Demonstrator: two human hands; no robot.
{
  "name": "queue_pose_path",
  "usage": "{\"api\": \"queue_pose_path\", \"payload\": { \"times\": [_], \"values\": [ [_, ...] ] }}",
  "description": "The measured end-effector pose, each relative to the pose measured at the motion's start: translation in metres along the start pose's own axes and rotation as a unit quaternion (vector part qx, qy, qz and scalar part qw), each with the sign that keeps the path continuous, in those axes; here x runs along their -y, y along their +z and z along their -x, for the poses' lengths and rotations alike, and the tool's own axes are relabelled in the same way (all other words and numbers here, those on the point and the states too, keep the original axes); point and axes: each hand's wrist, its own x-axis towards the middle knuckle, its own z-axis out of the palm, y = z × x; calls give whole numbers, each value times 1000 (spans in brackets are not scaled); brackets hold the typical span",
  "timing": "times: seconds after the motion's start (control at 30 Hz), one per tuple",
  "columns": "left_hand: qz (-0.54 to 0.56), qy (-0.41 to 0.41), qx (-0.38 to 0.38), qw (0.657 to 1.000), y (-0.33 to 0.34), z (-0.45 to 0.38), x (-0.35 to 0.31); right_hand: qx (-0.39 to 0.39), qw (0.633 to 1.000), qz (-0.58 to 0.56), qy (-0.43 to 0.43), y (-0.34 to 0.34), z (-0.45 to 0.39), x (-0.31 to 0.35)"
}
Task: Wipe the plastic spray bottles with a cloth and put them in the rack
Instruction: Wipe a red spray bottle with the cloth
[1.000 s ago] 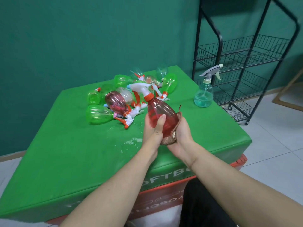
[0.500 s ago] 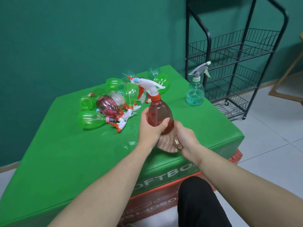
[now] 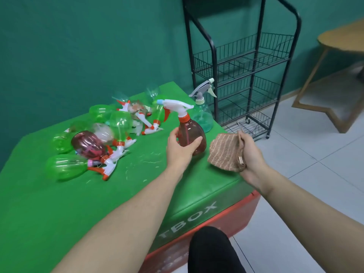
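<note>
A heap of clear green and red plastic spray bottles [image 3: 94,142] with white-and-orange trigger heads lies on its side on the smooth green padded box top [image 3: 59,203]. The left hand [image 3: 178,149] curls thumb and fingers round the rounded belly of an upright translucent red plastic spray bottle [image 3: 194,133]. Just beside it, apart, the right hand [image 3: 251,156] pinches a ribbed, striped brown cloth [image 3: 224,152]. Behind stands a pale teal spray bottle [image 3: 203,115] and a black wire rack [image 3: 246,75] on the floor.
</note>
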Motion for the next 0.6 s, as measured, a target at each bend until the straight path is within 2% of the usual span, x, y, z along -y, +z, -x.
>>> {"api": "queue_pose_path", "payload": {
  "times": [0.17,0.33,0.6],
  "values": [
    [1,-5,24,1000,45,-14,-1,-9,1000,-28,-1,-23,-17,11],
    [-16,3,16,1000,73,-20,2,-6,999,-46,19,-34,-31,8],
    [-58,-5,12,998,79,-19,1,3,998,-43,42,-40,-34,-7]
  ]
}}
